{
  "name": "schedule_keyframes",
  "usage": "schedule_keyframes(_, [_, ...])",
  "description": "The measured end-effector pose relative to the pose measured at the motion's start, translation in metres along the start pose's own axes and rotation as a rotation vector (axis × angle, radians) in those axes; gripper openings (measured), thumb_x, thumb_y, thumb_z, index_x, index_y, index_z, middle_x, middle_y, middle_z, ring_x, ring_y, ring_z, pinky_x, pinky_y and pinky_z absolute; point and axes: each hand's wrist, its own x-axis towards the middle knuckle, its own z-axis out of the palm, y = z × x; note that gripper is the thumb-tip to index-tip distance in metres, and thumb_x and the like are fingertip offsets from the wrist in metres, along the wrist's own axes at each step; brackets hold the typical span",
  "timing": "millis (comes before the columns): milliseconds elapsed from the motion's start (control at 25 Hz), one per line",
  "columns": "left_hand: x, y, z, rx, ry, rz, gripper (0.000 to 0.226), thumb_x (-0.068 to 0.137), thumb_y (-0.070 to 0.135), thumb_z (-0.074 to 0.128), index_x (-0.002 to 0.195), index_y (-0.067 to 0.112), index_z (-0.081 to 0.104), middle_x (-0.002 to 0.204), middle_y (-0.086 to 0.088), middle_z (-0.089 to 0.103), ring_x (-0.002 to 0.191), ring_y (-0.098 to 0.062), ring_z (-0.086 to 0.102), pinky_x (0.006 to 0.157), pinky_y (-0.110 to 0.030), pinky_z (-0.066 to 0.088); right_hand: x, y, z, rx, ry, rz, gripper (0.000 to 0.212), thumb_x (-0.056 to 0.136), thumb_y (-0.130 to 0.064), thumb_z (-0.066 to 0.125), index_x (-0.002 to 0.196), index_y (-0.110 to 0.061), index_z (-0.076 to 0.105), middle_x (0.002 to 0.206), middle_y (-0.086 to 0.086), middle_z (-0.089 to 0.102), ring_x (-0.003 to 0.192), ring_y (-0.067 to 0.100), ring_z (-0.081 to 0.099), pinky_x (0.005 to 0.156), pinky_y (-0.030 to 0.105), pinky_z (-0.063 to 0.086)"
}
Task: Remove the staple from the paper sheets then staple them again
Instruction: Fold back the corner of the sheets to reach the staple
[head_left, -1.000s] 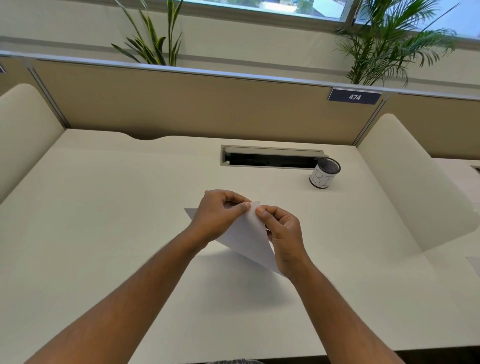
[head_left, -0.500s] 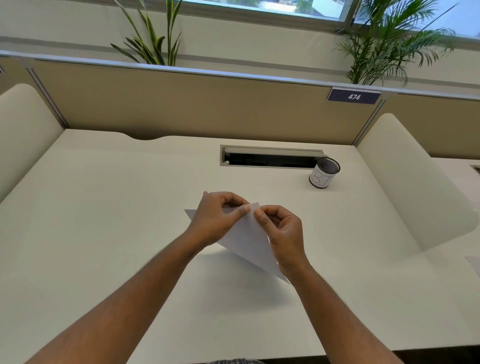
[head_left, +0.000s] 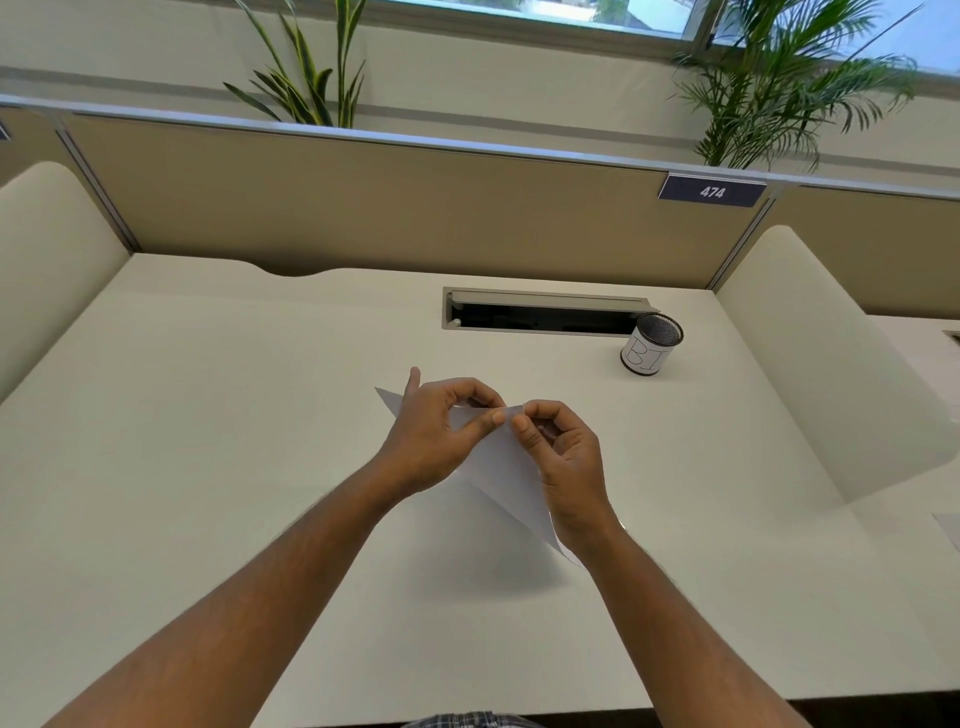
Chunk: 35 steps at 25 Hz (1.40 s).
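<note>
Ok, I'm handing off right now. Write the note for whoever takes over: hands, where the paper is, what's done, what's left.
Left hand: pinching the top corner of the paper sheets, held up off the desk.
Right hand: fingertips pinched at the same corner, right beside the left thumb.
Staple: too small to see; cannot tell whether it is out.
Stapler: none in view. Mesh cup stands at the back right, contents not visible.
Done: sheets picked up, corner gripped.
Left: finish pulling the staple, find a stapler, staple the sheets again.
</note>
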Motion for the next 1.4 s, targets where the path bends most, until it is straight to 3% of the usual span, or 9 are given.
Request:
schedule_keyframes(160, [-0.001, -0.001, 0.004, 0.040, 0.022, 0.024, 0.007, 0.092, 0.039, 0.067, 0.093, 0.031, 0.068, 0.093, 0.017, 0.071, 0.096, -0.005, 0.067, 0.126, -0.047, -0.004, -0.001, 0.000, -0.001, 0.027, -0.029, 0.022, 0.014, 0.094, -0.028, 0.069, 0.102, -0.017, 0.069, 0.107, 0.009, 0.070, 0.098, 0.024, 0.064, 0.088, 0.051, 0.054])
schedule_keyframes(440, [-0.002, 0.005, 0.003, 0.011, 0.122, -0.028, 0.011, 0.089, 0.034, 0.072, 0.093, 0.024, 0.074, 0.095, 0.010, 0.075, 0.092, -0.007, 0.068, 0.123, -0.038, -0.001, -0.006, -0.007, 0.002, -0.009, 0.004, 0.014, 0.017, 0.087, -0.037, 0.069, 0.102, -0.029, 0.073, 0.104, -0.012, 0.076, 0.095, 0.008, 0.069, 0.086, 0.033, 0.056])
schedule_keyframes(600, [-0.003, 0.007, 0.004, -0.035, 0.091, -0.050, 0.009, 0.089, 0.033, 0.072, 0.087, 0.024, 0.073, 0.088, 0.012, 0.073, 0.088, -0.007, 0.068, 0.118, -0.028, 0.002, -0.005, -0.007, 0.002, 0.004, 0.006, 0.040, 0.009, 0.095, -0.027, 0.070, 0.100, -0.024, 0.075, 0.101, -0.004, 0.077, 0.090, 0.008, 0.068, 0.081, 0.033, 0.055])
schedule_keyframes(720, [-0.003, 0.006, 0.005, -0.093, 0.073, -0.101, 0.011, 0.089, 0.034, 0.073, 0.087, 0.023, 0.075, 0.092, 0.005, 0.074, 0.097, -0.016, 0.066, 0.112, -0.021, 0.028, -0.006, -0.010, 0.003, 0.008, 0.000, 0.083, 0.010, 0.096, -0.028, 0.068, 0.098, -0.022, 0.075, 0.098, -0.004, 0.077, 0.086, 0.006, 0.067, 0.078, 0.032, 0.052])
schedule_keyframes(840, [-0.002, 0.005, 0.007, -0.105, 0.066, -0.145, 0.015, 0.088, 0.037, 0.073, 0.091, 0.023, 0.076, 0.095, 0.004, 0.073, 0.103, -0.017, 0.063, 0.100, -0.043, 0.051, -0.005, -0.009, 0.001, 0.023, -0.008, 0.122, 0.014, 0.095, -0.033, 0.069, 0.097, -0.022, 0.076, 0.098, -0.002, 0.076, 0.089, 0.012, 0.066, 0.080, 0.038, 0.051])
schedule_keyframes(1000, [-0.002, 0.003, 0.007, -0.025, 0.098, -0.050, 0.011, 0.088, 0.038, 0.073, 0.093, 0.028, 0.073, 0.095, 0.015, 0.073, 0.097, 0.001, 0.063, 0.119, -0.056, 0.026, -0.007, -0.008, -0.001, 0.030, 0.011, 0.060, 0.013, 0.090, -0.030, 0.076, 0.095, -0.019, 0.077, 0.095, 0.002, 0.078, 0.088, 0.016, 0.069, 0.079, 0.036, 0.053])
schedule_keyframes(1080, [-0.006, 0.001, 0.014, 0.098, 0.226, 0.031, 0.025, 0.086, 0.039, 0.075, 0.108, 0.029, 0.067, 0.109, 0.013, 0.068, 0.103, 0.007, 0.053, 0.114, -0.049, 0.036, -0.007, -0.007, 0.001, -0.002, 0.108, -0.010, 0.007, 0.090, -0.024, 0.078, 0.093, -0.017, 0.076, 0.092, 0.001, 0.078, 0.084, 0.012, 0.070, 0.076, 0.028, 0.055])
schedule_keyframes(1200, [-0.018, 0.003, 0.026, 0.125, 0.491, 0.058, 0.039, 0.083, 0.038, 0.076, 0.114, 0.023, 0.057, 0.116, 0.003, 0.060, 0.107, -0.007, 0.047, 0.090, -0.024, 0.049, -0.005, -0.006, 0.006, -0.050, 0.263, -0.094, 0.005, 0.091, -0.022, 0.078, 0.094, -0.019, 0.075, 0.090, -0.003, 0.078, 0.084, 0.010, 0.071, 0.072, 0.022, 0.055])
schedule_keyframes(1400, [-0.028, 0.015, 0.036, -0.243, 0.240, 0.009, 0.025, 0.093, 0.028, 0.069, 0.115, 0.016, 0.069, 0.109, 0.004, 0.073, 0.100, -0.011, 0.069, 0.086, -0.031, 0.061, -0.006, -0.010, 0.013, -0.162, 0.280, -0.243, 0.011, 0.091, -0.022, 0.077, 0.102, -0.019, 0.077, 0.095, -0.006, 0.077, 0.092, 0.014, 0.074, 0.068, 0.024, 0.059])
